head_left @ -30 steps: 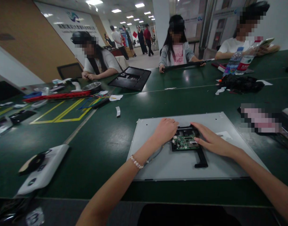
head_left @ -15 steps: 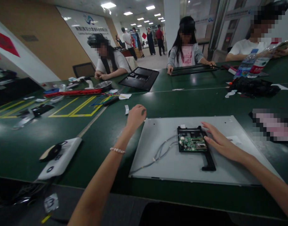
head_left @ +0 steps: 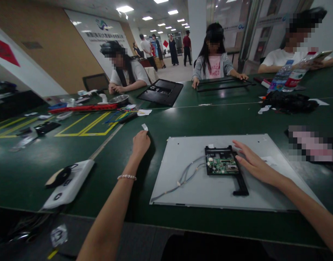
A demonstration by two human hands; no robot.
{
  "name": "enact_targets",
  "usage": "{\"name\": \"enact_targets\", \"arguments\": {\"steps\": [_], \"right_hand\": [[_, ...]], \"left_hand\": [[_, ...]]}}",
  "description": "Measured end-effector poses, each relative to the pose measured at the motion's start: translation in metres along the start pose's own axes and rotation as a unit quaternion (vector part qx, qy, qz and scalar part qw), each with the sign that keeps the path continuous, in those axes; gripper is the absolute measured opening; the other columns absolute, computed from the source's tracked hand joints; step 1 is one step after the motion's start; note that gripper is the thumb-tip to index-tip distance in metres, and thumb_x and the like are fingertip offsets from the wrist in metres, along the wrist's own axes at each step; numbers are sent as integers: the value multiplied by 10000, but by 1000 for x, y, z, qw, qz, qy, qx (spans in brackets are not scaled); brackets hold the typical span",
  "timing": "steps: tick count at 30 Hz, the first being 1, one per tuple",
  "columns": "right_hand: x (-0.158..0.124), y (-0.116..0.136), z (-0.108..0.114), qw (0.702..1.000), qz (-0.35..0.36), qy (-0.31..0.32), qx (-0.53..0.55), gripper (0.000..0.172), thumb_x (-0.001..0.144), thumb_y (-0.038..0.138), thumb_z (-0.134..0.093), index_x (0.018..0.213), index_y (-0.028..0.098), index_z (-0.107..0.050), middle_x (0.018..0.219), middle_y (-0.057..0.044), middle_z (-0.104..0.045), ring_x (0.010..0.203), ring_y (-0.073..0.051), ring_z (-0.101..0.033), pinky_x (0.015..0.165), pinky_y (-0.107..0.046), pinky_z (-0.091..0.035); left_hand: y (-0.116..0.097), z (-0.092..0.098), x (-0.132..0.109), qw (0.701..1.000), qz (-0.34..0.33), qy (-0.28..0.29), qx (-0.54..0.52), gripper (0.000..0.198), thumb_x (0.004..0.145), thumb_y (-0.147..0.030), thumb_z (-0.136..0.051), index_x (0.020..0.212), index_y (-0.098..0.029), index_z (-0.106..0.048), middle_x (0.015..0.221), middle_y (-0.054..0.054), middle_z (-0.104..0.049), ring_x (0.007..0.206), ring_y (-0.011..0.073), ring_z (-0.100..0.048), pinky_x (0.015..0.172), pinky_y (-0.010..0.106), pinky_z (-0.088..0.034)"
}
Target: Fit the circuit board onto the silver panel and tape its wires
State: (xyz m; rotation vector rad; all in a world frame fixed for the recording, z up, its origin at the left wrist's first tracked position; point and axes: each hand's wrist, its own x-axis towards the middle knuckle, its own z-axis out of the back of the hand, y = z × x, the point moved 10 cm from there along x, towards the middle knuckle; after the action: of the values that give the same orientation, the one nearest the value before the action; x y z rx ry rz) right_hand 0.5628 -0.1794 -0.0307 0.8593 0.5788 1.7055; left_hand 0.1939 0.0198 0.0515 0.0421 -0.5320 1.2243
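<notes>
My left hand, wearing a bead bracelet, is on the green table left of the panel. Its fingers are closed, and a small white strip shows at their far side; the exact grip is hidden. My right hand has its fingers stretched out, by the right edge of a black bracket that carries a green circuit board. Bracket and board lie on a large flat grey panel. Grey cables run from the board to the panel's lower left corner.
A white device with a black item on it lies at left. Across the table are a black cover, a person holding a black frame, and two other seated people. Bottles and a black bag stand far right.
My left hand has moved left and slightly down, from the panel's upper left corner to the white strip. The strip now appears more tilted. My right hand stays in place.
</notes>
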Motion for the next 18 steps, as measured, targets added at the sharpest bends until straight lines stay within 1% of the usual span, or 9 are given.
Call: {"name": "enact_targets", "arguments": {"steps": [2, 3, 5, 7, 9, 12, 13, 15, 18], "right_hand": [[0, 0, 0, 1000, -1, 0, -2, 574, 1012, 457, -378, 1542, 367, -176, 1578, -56, -305, 1453, -284, -311, 1167, -567, -300], [0, 1, 0, 1000, -1, 0, -3, 575, 1012, 457, -376, 1542, 367, -172, 1578, -56, -306, 1454, -282, -311, 1168, -563, -302], [0, 1, 1, 1000, 1, -2, -6, 577, 1011, 461, -375, 1542, 368, -168, 1575, -57, -309, 1453, -287, -311, 1165, -563, -308], [0, 2, 2, 1000, 4, -3, -10, 581, 1008, 465, -376, 1541, 367, -166, 1572, -62, -310, 1452, -299, -311, 1159, -574, -314], [0, 3, 2, 1000, 5, -2, -14, 581, 1008, 463, -376, 1540, 365, -166, 1573, -66, -305, 1453, -308, -306, 1158, -586, -309], [-1, 4, 2, 1000, 6, 1, -21, 577, 1008, 457, -374, 1539, 365, -166, 1575, -66, -299, 1457, -308, -298, 1161, -591, -298], [-1, 4, 2, 1000, 7, 2, -24, 577, 1008, 457, -373, 1538, 364, -166, 1577, -64, -297, 1459, -305, -295, 1163, -588, -297], [-1, 3, 2, 1000, 8, 2, -29, 579, 1006, 458, -373, 1538, 362, -165, 1579, -63, -294, 1460, -300, -293, 1163, -580, -302], [-1, 6, 2, 999, 15, -1, -47, 586, 1005, 461, -370, 1541, 359, -159, 1580, -65, -299, 1460, -305, -292, 1163, -581, -305]], "left_hand": [[12, -3, 6, 1000, 5, -12, 14, 313, 949, -117, -365, 1088, -101, -645, 1115, 117, -667, 1119, 256, -591, 1042, 488, -449], [13, -3, 7, 1000, 1, -16, 19, 326, 924, -95, -370, 1102, -106, -643, 1142, 115, -666, 1157, 254, -575, 1066, 483, -429], [5, 0, 4, 999, -15, -24, 24, 340, 886, -93, -422, 1158, -113, -625, 1226, 122, -643, 1238, 258, -530, 1096, 485, -395], [-18, 9, -6, 998, -43, -37, 27, 356, 873, -117, -465, 1199, -111, -609, 1279, 138, -621, 1293, 273, -491, 1115, 505, -360], [-50, 24, -22, 995, -79, -55, 29, 357, 880, -135, -477, 1210, -115, -608, 1287, 145, -621, 1306, 278, -487, 1130, 513, -337], [-97, 44, -55, 991, -118, -64, 20, 352, 896, -148, -474, 1219, -120, -611, 1281, 144, -621, 1279, 260, -520, 1117, 460, -384], [-112, 47, -68, 990, -133, -51, 19, 358, 906, -154, -469, 1236, -113, -601, 1286, 148, -616, 1289, 257, -512, 1109, 448, -401], [-136, 45, -96, 987, -159, -16, 26, 364, 922, -166, -462, 1255, -89, -585, 1289, 166, -611, 1295, 269, -505, 1094, 466, -423], [-161, 39, -139, 984, -171, 3, 42, 350, 933, -171, -452, 1245, -97, -594, 1273, 178, -625, 1282, 290, -523, 1079, 517, -432]]}}
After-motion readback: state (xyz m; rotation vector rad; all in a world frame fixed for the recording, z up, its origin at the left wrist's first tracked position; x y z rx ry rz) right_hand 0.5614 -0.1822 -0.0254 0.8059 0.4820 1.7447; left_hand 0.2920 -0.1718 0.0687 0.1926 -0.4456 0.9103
